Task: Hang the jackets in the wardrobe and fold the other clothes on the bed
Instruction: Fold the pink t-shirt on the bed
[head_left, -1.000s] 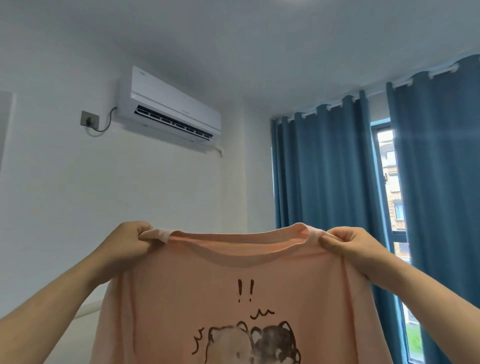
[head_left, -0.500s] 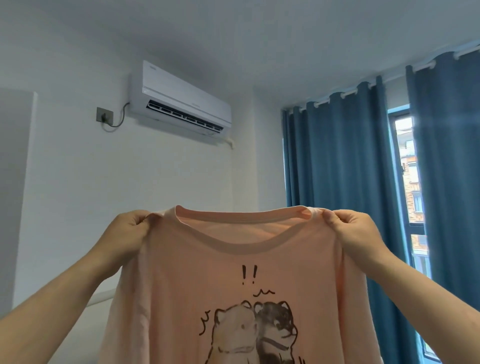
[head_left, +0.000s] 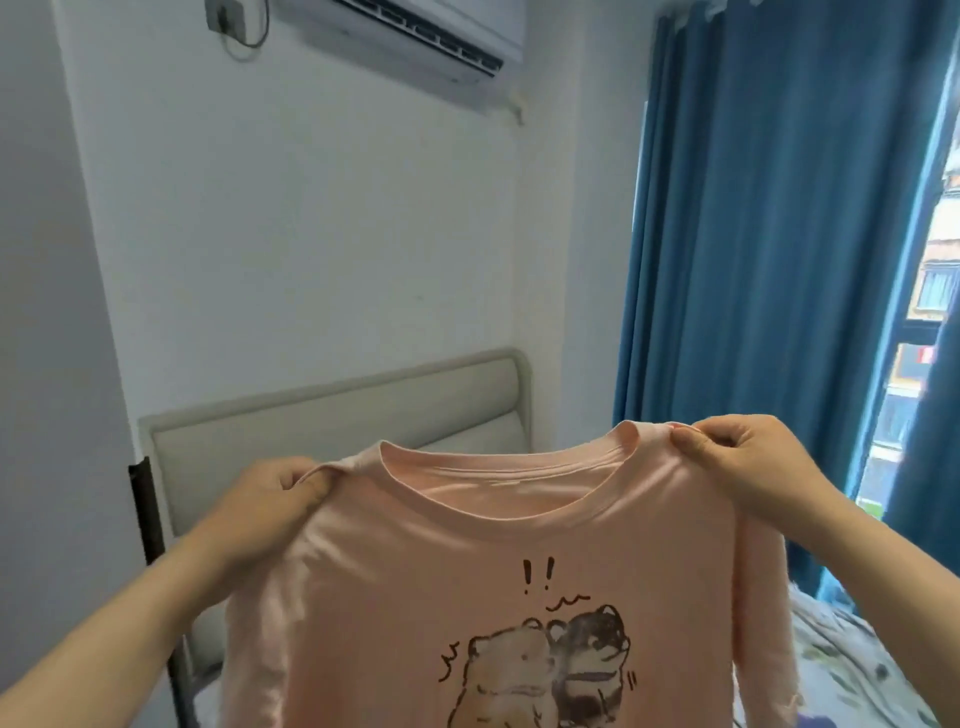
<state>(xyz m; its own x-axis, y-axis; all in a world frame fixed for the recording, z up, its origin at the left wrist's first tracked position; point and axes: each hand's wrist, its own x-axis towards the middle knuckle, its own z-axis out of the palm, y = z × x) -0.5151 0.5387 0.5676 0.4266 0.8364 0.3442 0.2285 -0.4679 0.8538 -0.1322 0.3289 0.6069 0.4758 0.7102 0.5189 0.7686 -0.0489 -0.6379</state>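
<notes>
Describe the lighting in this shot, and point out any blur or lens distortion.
Head view: daylight enters by the window at the right edge, a little washed out; the pink T-shirt is lit softly and evenly, with a faint shadow under its collar. Head view again: the wide lens tilts the curtain and wall edges; the left hand and right hand look slightly soft, not smeared.

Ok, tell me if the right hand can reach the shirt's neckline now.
Probably yes: the right hand pinches the pink shirt at its shoulder, right beside the neckline, with nothing between them; it would have to release first.
</notes>
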